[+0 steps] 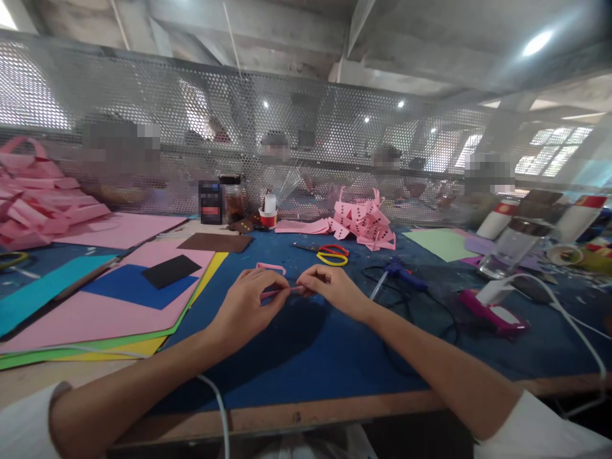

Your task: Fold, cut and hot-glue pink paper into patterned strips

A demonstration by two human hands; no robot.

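Note:
Over the blue table mat [287,363], my left hand [251,299] and my right hand [332,290] are close together, with their fingertips pinched. Between them runs a thin pink strip [295,290], which both hands grip. Part of it is hidden behind my fingers. Just beyond my left hand a pink folded piece [271,266] shows; whether it joins the strip I cannot tell. Scissors [333,256] with red and yellow handles lie beyond my hands. To the right of my right hand rests a blue glue gun [404,277] with a dark cord.
Coloured sheets [143,315] are stacked at left, near a heap of pink strips [43,197]. Pink dotted pieces [366,220] are piled at the back. A phone [211,202] stands upright by a jar [234,199]. A glass bottle [511,248] and a magenta device [495,312] are at right.

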